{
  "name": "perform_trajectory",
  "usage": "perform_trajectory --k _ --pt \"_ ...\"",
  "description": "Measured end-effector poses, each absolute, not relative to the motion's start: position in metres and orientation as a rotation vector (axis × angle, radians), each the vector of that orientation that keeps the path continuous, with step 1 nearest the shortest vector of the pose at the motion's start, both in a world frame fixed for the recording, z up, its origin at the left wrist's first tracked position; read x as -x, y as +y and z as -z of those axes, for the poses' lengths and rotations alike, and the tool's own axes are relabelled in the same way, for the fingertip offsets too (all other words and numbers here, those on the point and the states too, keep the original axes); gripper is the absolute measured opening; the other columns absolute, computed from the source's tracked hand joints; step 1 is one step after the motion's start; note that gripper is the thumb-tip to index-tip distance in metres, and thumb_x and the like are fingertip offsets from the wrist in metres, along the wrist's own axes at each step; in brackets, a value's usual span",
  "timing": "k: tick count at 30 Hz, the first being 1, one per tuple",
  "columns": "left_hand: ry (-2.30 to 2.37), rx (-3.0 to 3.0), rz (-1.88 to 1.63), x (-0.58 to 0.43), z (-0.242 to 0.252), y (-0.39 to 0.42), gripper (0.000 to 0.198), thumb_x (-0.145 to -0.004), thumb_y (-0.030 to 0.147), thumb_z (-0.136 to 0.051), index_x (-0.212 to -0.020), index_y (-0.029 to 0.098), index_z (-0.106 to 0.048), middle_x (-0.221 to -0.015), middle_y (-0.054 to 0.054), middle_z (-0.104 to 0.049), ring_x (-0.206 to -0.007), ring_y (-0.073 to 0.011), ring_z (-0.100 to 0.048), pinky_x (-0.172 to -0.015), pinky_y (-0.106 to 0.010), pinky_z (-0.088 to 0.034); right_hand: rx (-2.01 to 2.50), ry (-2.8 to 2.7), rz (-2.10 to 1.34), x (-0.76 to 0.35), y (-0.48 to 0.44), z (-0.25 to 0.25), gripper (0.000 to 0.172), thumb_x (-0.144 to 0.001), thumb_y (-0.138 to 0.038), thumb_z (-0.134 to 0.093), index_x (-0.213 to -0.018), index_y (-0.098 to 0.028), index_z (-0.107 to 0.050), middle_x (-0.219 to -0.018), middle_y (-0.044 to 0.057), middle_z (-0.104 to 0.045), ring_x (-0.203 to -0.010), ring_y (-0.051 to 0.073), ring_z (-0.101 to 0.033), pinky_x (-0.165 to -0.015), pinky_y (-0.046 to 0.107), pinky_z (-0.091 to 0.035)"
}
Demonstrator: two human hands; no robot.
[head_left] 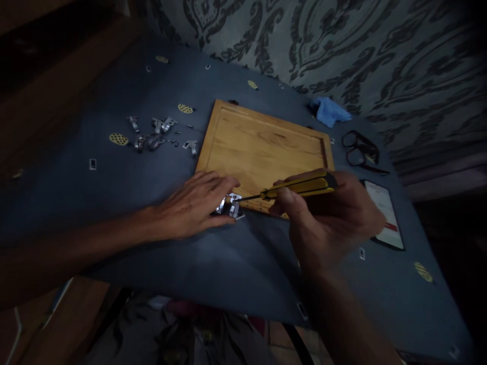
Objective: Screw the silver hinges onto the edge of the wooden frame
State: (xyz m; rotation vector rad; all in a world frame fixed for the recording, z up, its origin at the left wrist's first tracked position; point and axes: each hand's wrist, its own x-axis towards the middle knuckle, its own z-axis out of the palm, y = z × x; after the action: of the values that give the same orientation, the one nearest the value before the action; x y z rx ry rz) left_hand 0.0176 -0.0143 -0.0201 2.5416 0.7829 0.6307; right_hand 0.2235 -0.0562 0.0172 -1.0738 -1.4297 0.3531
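Observation:
A wooden panel (pixel 266 147) with a raised frame lies on the dark table. At its near left corner sits a shiny metal hinge (pixel 235 209), partly covered by fingers. My left hand (pixel 201 203) rests over that corner, its fingers closed around the hinge and the panel's edge. In my right hand (pixel 327 218) is a yellow and black screwdriver (pixel 300 185), gripped by the handle and held nearly level. The shaft points left, its tip at the hinge; whether it sits in a screw I cannot tell.
Several loose metal hinges (pixel 155 133) and small screws (pixel 175 143) lie left of the panel. At the right are a phone (pixel 384 213), glasses (pixel 359 149) and a blue cloth (pixel 330 111). A patterned wall (pixel 342 45) stands behind the table (pixel 243 268).

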Motion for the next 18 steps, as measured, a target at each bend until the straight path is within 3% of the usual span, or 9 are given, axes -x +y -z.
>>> perform_trajectory --k 11,18 --pt "0.745 -2.528 -0.652 -0.017 0.021 -0.014 0.046 -0.096 0.037 -0.073 -0.129 0.017 -0.049 -0.117 -0.010 -0.067 -0.108 -0.0277 -0.062 -0.093 -0.040 -0.050 0.812 -1.528 0.131 -0.227 -0.049 -0.019 0.016 -0.091 -0.032 -0.076 -0.089 -0.020 -0.067 -0.066 -0.002 -0.063 -0.055 0.014 -0.065 -0.047 0.026 -0.053" --pt "0.775 -2.528 -0.621 -0.016 0.020 -0.014 0.044 -0.098 0.042 -0.069 -0.129 0.019 -0.048 -0.117 -0.010 -0.068 -0.109 -0.0279 -0.063 -0.092 -0.040 -0.050 1.000 -1.529 0.053 -0.229 -0.051 -0.012 0.022 -0.089 -0.039 -0.079 -0.084 -0.022 -0.066 -0.070 -0.004 -0.062 -0.058 0.012 -0.063 -0.051 0.025 -0.051"
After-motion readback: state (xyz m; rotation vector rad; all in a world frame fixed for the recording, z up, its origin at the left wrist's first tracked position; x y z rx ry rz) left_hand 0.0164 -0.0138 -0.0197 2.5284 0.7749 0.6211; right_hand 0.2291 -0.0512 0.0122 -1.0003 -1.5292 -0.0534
